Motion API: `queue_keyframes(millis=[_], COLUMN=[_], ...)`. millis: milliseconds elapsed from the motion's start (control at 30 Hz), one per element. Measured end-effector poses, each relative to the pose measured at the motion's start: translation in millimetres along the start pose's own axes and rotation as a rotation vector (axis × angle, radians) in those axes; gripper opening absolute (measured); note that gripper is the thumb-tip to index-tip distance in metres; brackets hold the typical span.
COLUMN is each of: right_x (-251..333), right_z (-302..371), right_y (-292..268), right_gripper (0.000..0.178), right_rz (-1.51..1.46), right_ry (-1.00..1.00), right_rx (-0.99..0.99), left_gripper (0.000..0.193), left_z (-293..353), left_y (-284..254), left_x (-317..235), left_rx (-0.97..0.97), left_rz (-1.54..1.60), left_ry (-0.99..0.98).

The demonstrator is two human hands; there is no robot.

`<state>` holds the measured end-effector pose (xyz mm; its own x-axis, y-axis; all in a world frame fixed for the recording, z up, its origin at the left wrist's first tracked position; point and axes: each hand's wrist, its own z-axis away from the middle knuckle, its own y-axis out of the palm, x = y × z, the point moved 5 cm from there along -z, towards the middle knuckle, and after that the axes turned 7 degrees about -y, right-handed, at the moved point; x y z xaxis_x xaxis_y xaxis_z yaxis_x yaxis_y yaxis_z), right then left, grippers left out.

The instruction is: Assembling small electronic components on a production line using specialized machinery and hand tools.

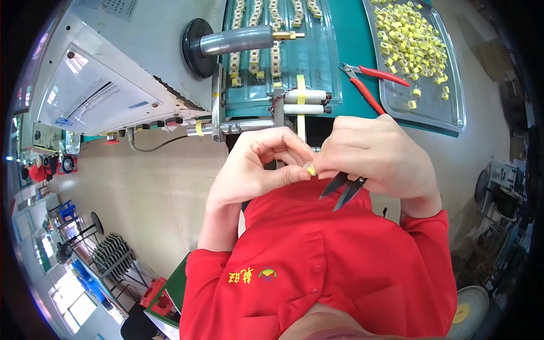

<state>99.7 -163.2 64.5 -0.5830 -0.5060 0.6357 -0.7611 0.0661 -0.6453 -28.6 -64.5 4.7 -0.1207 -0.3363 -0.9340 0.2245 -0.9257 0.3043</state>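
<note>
In front of my red shirt, my left hand (pixel 263 164) pinches a small yellow-taped coil (pixel 310 169) between thumb and index finger. The fingertips of my right hand (pixel 374 156) meet the coil from the other side. Tucked in that same hand is a pair of thread snips (pixel 347 188), its dark blades pointing down and spread apart. Whether my right fingers also grip a wire or tape end on the coil is too small to make out. Just beyond the hands, a strip of yellow tape (pixel 301 110) hangs over two white rollers (pixel 306 102).
Red-handled cutters (pixel 368 85) lie on the green mat beside a metal tray (pixel 453 113) heaped with yellow coils. A clear tray (pixel 317 62) holds rows of coils. A machine (pixel 136 51) with a metal spindle (pixel 238 41) stands at the left.
</note>
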Motion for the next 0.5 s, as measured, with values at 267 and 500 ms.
queue_keyframes(millis=[267, 500], right_x=[-38.2, -45.5], right_z=[23.6, 18.5], right_y=[24.8, 36.7], right_gripper=[0.018, 0.014], right_rz=[-0.766, -0.94], right_ry=[0.317, 0.265], right_rx=[-0.546, -0.596], left_gripper=[0.022, 0.019], left_z=[-7.9, -8.0], left_y=[4.9, 3.4], left_x=[2.7, 1.0], left_rx=[-0.098, -0.194], left_rz=[0.332, 0.199], left_ry=[0.169, 0.365])
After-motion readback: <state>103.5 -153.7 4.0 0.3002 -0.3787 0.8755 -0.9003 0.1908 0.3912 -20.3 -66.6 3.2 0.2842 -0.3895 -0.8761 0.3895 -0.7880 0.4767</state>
